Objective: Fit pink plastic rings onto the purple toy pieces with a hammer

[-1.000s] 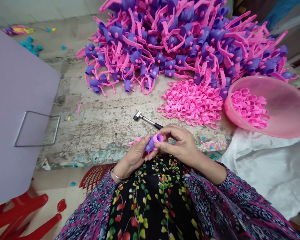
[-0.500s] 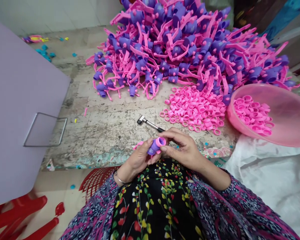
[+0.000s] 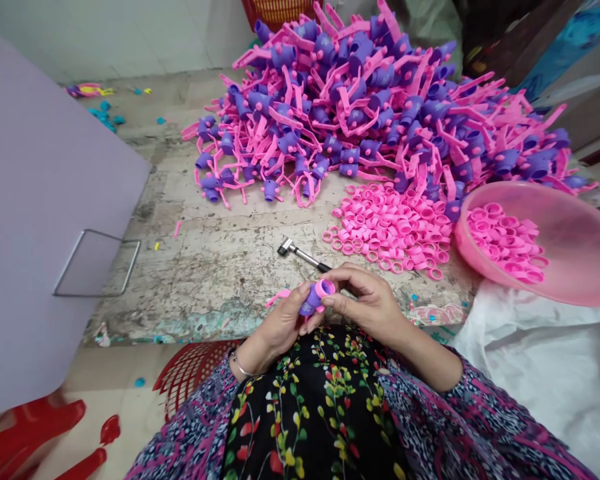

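Small purple plastic tube piece (image 3: 310, 303): near centre, above the lap, grasped in the left hand (image 3: 280, 323). Pink plastic ring (image 3: 325, 288): seated on the tube's end, pinched by the right hand (image 3: 370, 303). Small metal hammer with black grip (image 3: 300, 253): on the worn floor just beyond the hands. Loose pink rings heap (image 3: 390, 227): far right. Round pink plastic basin (image 3: 570, 267): right, holding rings. Pink-and-purple assembled parts pile (image 3: 380, 113): far.

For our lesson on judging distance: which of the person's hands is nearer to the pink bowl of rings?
Right. The right hand lies on the side toward the pink bowl, apart from it; the left hand sits farther away, beyond the purple piece.
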{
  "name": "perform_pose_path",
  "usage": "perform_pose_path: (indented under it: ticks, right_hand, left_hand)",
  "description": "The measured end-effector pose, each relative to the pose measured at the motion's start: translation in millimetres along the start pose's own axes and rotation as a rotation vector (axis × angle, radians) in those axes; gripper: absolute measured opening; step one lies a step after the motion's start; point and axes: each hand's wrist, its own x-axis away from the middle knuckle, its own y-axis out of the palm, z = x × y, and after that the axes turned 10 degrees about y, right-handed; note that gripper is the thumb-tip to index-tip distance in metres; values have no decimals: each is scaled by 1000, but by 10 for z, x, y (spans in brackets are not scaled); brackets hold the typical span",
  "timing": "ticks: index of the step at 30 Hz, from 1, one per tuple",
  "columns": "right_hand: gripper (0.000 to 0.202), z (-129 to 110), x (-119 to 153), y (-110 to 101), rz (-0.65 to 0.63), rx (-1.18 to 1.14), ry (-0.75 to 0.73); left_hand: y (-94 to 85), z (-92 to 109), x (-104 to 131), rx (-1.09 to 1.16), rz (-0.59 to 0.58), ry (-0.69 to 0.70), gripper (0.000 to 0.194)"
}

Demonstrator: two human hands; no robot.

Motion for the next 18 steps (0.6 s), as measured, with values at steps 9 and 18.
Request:
perform_pose_path:
  ticks: [9, 18]
  right_hand:
    - [23, 63, 24, 60, 45, -35, 42]
    - [23, 68, 0, 66, 34, -93, 57]
  left_hand:
    - [43, -12, -2, 18, 40, 2, 53]
    - [59, 3, -5, 43, 17, 2, 53]
